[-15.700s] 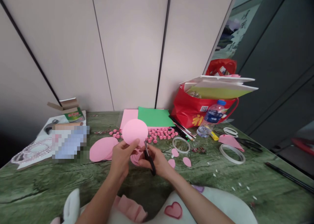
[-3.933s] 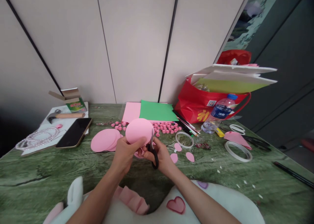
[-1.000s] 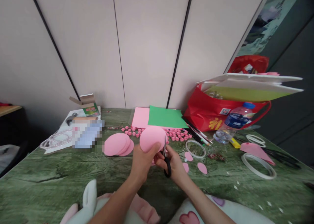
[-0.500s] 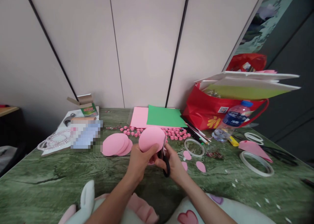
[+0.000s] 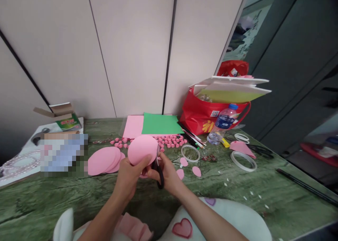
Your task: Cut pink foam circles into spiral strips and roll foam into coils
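My left hand (image 5: 130,174) pinches a round pink paper disc (image 5: 142,149) by its lower edge and holds it up over the table. Black-handled scissors (image 5: 160,175) are in my right hand (image 5: 167,174), fingers through the handles. Their blades stand upright against the disc's right edge; how far they are closed I cannot make out. Left of my hands lies a fanned stack of pink paper circles (image 5: 104,160). Small leaf-shaped pink paper pieces (image 5: 196,171) lie to the right. Behind the disc are many small pink rose-like beads (image 5: 171,141).
Green paper (image 5: 161,124) and pink sheets (image 5: 133,126) lie at the back. A red bag (image 5: 194,110), water bottle (image 5: 224,123), white tape rolls (image 5: 243,161) and pens (image 5: 194,139) occupy the right. An opened box (image 5: 67,121) stands at left; a plush cushion (image 5: 221,220) is in front.
My view has turned to the right, so everything sits further left in the picture. Both hands keep their hold on the disc and scissors.
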Tool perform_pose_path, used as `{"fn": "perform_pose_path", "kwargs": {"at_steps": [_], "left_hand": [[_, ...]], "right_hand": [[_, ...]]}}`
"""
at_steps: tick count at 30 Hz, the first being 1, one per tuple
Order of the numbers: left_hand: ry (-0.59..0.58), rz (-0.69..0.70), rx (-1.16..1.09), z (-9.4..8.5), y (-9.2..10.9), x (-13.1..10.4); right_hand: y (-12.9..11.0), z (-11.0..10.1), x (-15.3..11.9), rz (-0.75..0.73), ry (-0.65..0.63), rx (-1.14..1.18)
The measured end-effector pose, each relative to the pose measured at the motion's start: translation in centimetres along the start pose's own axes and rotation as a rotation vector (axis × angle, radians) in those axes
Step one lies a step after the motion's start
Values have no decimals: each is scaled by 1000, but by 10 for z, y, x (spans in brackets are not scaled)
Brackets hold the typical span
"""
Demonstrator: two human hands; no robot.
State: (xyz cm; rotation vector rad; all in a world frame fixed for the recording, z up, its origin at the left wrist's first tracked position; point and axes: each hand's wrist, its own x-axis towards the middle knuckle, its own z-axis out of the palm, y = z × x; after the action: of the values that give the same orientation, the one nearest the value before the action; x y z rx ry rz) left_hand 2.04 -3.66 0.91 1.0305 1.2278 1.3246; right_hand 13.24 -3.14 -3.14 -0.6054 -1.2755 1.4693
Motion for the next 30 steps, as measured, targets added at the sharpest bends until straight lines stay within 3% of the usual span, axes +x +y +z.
{"fn": "perform_pose_path", "kwargs": {"at_steps": [18, 30], "left_hand": [[30, -29, -41, 1, 4, -1], [-23, 0, -60, 1, 5, -3]], "right_hand": [[-2, 0, 0, 14, 15, -8], [-5, 4, -1, 62, 57, 7]]}}
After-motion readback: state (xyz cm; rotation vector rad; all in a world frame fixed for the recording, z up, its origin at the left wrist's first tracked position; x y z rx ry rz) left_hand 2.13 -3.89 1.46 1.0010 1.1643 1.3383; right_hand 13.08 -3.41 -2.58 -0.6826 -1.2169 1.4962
